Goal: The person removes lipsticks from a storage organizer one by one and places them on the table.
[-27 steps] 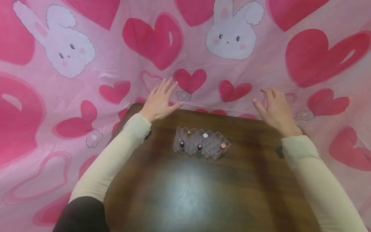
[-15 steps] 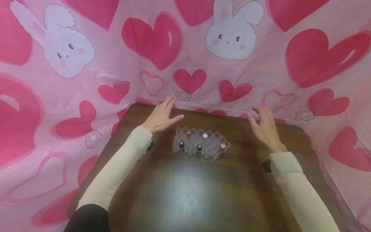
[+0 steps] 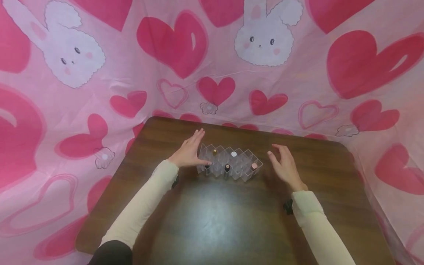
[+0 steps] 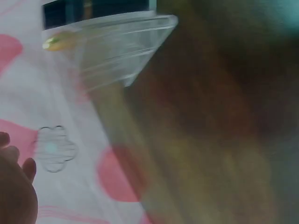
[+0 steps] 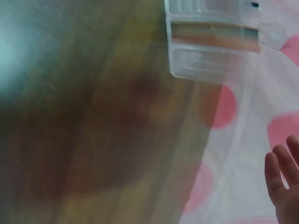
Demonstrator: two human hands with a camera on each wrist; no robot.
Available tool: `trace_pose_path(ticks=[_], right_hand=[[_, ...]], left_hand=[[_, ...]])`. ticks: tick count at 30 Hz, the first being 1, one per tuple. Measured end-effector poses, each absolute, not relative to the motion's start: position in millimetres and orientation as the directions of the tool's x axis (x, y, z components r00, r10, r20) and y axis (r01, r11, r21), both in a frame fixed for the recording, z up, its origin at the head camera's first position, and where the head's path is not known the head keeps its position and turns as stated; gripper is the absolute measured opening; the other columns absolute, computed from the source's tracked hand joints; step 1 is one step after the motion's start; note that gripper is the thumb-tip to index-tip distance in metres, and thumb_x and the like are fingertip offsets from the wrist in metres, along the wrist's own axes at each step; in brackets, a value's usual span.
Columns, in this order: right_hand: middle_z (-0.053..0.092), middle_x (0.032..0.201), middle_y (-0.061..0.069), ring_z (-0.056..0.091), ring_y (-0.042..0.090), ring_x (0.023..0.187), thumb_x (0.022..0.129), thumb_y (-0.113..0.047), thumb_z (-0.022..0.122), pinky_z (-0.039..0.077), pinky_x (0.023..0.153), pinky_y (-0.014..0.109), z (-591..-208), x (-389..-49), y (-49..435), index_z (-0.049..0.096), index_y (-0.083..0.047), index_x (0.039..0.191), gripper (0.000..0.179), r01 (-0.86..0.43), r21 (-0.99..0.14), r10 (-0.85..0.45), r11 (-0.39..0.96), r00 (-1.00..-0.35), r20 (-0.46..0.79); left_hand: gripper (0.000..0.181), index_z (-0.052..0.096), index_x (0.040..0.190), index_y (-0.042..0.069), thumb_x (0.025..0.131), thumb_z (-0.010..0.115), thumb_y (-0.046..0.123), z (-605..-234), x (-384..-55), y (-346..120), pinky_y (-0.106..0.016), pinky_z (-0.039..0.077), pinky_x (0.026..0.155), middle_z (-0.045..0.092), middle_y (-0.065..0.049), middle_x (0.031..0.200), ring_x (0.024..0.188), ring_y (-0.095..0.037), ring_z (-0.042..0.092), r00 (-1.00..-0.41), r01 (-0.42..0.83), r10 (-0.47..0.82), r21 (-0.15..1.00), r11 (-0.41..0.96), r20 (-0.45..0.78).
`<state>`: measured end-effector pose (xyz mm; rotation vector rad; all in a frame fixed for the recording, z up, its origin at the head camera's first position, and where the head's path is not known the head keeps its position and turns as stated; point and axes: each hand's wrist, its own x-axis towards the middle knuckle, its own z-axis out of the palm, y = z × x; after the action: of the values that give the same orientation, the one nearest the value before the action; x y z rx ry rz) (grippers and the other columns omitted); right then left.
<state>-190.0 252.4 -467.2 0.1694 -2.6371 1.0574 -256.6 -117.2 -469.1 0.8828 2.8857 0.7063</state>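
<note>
A clear plastic lipstick organizer [image 3: 216, 171] with zigzag compartments stands on the wooden table. In it are a black lipstick [image 3: 227, 168], a pink-topped one [image 3: 254, 166], a gold-topped one [image 3: 215, 151] and a white-topped one [image 3: 233, 154]. Another black one at the front left is partly hidden by my left thumb. My left hand [image 3: 188, 152] is at the organizer's left end, fingers extended and thumb spread, overlapping its corner. To the right, with a gap to the organizer, my right hand [image 3: 285, 168] has loosely bent fingers and nothing in it. The right wrist view shows the organizer's side [image 5: 208, 60].
The brown wooden table [image 3: 212, 221] has rounded corners and a bright light reflection in front of the organizer. Behind and beside it hangs a pink cloth [image 3: 225, 66] with hearts and rabbits.
Both hands have come down and inward from beyond the table's far side toward the two ends of the organizer. The organizer has stayed in place.
</note>
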Motion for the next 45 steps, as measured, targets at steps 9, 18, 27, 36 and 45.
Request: trace_pose_path(ticks=[9,18,27,36,45], right_hand=[[0.045,0.124,0.016,0.043,0.033,0.112,0.088,-0.038,0.051,0.038,0.091,0.052,-495,-185,238,0.044,-0.004,0.127,0.052,-0.192,-0.676,-0.046,0.711,-0.973,0.228],[0.034,0.136,0.018,0.033,0.035,0.123,0.08,-0.048,0.059,0.03,0.1,0.056,-512,-180,221,0.032,-0.004,0.135,0.075,-0.123,-0.678,-0.108,0.725,-0.992,0.064],[0.034,0.134,0.016,0.037,0.034,0.12,0.079,-0.04,0.064,0.032,0.099,0.054,-520,-178,215,0.03,-0.006,0.135,0.074,-0.137,-0.714,-0.126,0.686,-0.99,0.068],[0.036,0.13,0.017,0.041,0.032,0.115,0.08,-0.027,0.065,0.035,0.097,0.052,-520,-180,210,0.031,-0.005,0.135,0.068,-0.139,-0.725,-0.11,0.674,-0.99,0.088],[0.038,0.127,0.019,0.044,0.031,0.109,0.078,-0.017,0.065,0.037,0.094,0.049,-521,-182,205,0.032,-0.003,0.134,0.066,-0.139,-0.721,-0.085,0.679,-0.99,0.111]], left_hand=[[0.117,-0.002,0.145,0.022,0.059,0.056,0.076,-499,-247,-120,-0.043,0.014,0.111,-0.001,0.006,0.152,0.14,-0.013,-0.002,-0.835,0.52,0.548,0.399,0.755,0.051],[0.121,0.006,0.145,0.011,0.057,0.054,0.079,-514,-248,-116,-0.045,0.017,0.11,0.006,-0.004,0.152,0.14,-0.023,0.006,-0.804,0.574,0.592,0.321,0.753,0.047],[0.119,0.006,0.145,0.011,0.058,0.064,0.07,-513,-254,-112,-0.045,0.017,0.11,0.004,-0.003,0.152,0.14,-0.022,0.004,-0.814,0.55,0.58,0.324,0.769,0.005],[0.119,0.007,0.145,0.015,0.057,0.066,0.069,-513,-260,-111,-0.049,0.018,0.109,0.007,-0.002,0.152,0.14,-0.023,0.006,-0.812,0.533,0.582,0.348,0.771,-0.046],[0.118,0.011,0.145,0.018,0.054,0.074,0.06,-511,-265,-111,-0.052,0.019,0.107,0.017,-0.002,0.15,0.139,-0.025,0.009,-0.792,0.556,0.608,0.354,0.752,-0.048]])
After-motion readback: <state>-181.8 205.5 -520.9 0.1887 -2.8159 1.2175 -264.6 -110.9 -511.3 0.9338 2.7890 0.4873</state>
